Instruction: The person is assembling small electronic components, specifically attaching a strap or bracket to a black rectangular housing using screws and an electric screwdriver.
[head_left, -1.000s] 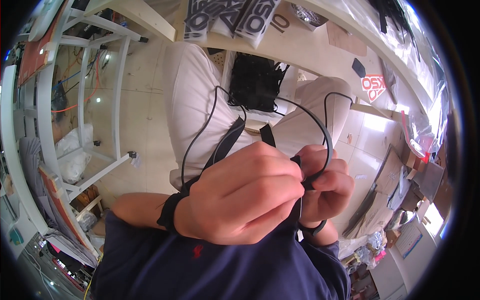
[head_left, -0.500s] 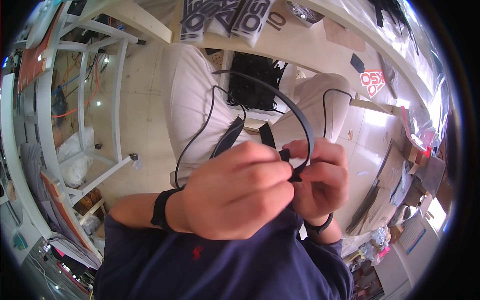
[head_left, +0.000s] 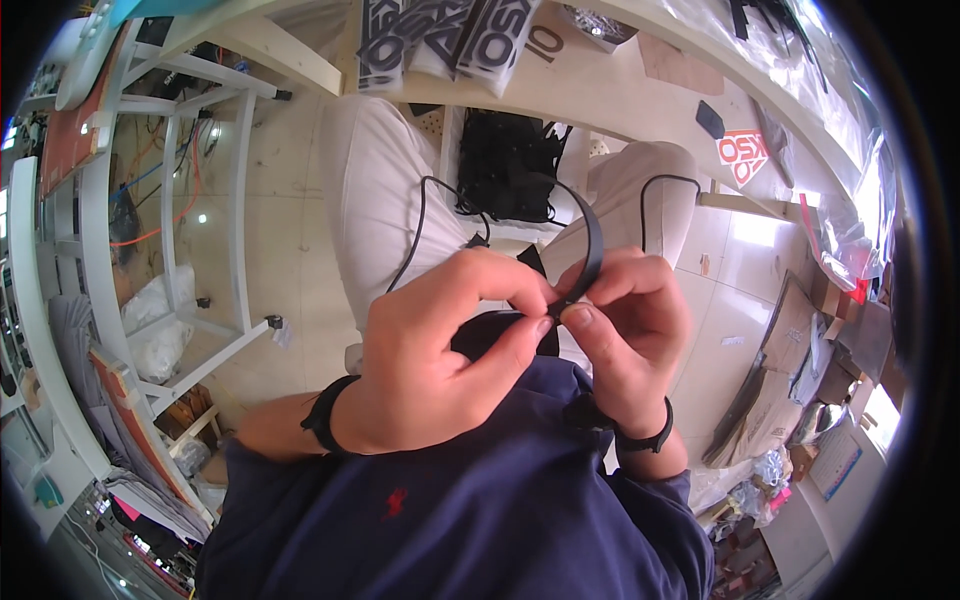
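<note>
My left hand [head_left: 445,350] and my right hand [head_left: 625,320] meet close in front of my chest, above my lap in white trousers [head_left: 375,190]. Both pinch a curved black strap [head_left: 590,240] that arcs upward from my fingertips. A dark piece [head_left: 495,330] sits behind my left thumb, partly hidden. A thin black cable [head_left: 415,235] loops across my lap, and another cable [head_left: 650,195] runs over my right knee. Each wrist wears a black band.
A black bag or mesh item [head_left: 510,165] lies between my knees. A white metal frame [head_left: 170,210] stands to my left on the pale floor. A light wooden tabletop [head_left: 600,85] with printed packets [head_left: 440,40] curves ahead. Cardboard and clutter [head_left: 800,370] lie to the right.
My hands have risen and moved slightly apart at the fingertips. The black strap now stands up in a shorter arc, and the loop seen earlier has been drawn in.
</note>
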